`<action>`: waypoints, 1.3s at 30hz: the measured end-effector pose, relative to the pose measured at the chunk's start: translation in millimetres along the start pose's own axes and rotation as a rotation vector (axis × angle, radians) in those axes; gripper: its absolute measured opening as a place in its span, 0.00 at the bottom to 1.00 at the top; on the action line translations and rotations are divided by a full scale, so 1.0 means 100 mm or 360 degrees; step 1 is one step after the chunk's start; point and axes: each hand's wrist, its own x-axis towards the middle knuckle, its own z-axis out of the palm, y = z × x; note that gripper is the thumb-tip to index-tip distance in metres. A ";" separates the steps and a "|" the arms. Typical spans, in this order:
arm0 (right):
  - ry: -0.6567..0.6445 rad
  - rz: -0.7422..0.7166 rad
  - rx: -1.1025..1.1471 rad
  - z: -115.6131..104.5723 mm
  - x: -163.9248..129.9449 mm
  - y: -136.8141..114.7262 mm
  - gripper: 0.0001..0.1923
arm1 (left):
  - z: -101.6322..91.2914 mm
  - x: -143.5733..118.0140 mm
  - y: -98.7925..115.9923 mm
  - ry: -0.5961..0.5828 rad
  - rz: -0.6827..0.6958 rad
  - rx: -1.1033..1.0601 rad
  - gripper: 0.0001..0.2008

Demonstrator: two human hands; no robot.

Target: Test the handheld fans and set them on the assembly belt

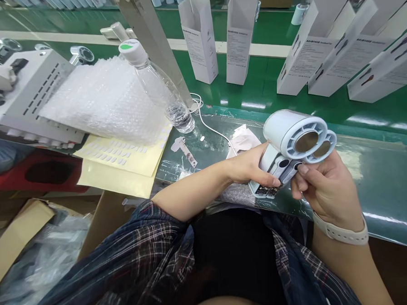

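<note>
Your left hand grips the handle of a pale blue handheld device, fingers wrapped around its lower part, thumb side toward you. Your right hand closes on the same device from the other side; its fingertips press at the junction just below the round head. You hold the device in the air above the near edge of the green workbench, head tilted up and to the right, two round metallic discs facing the camera. A white watch band sits on your right wrist.

To the left of your hands, on the bench: a clear water bottle with a white cap, leaning to the left, its base just beside a stack of bubble wrap sheets. Yellow sticker sheets lie under the front of that stack. A white cable runs from behind the bottle toward your left hand. A small metal bracket lies flat near the cable.

Well apart, beyond the bench, white cartons stand upright on the green belt; others lean at the right.
</note>
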 end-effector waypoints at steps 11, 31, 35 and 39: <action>-0.0048 -0.0081 -0.0011 0.04 0.02 0.00 0.27 | 0.03 0.02 0.06 -0.0167 0.0037 0.0007 0.35; 0.0551 -0.0460 -0.0476 0.20 -0.03 0.17 0.17 | -0.01 -0.03 -0.12 0.0193 0.0170 0.0326 0.31; 0.0636 -0.0545 -0.0625 0.19 -0.02 0.16 0.18 | 0.02 -0.03 -0.13 0.0316 0.0337 0.0610 0.25; 0.0442 -0.0463 -0.0479 0.17 -0.02 0.15 0.17 | 0.06 -0.06 -0.04 0.0232 0.0253 0.0538 0.21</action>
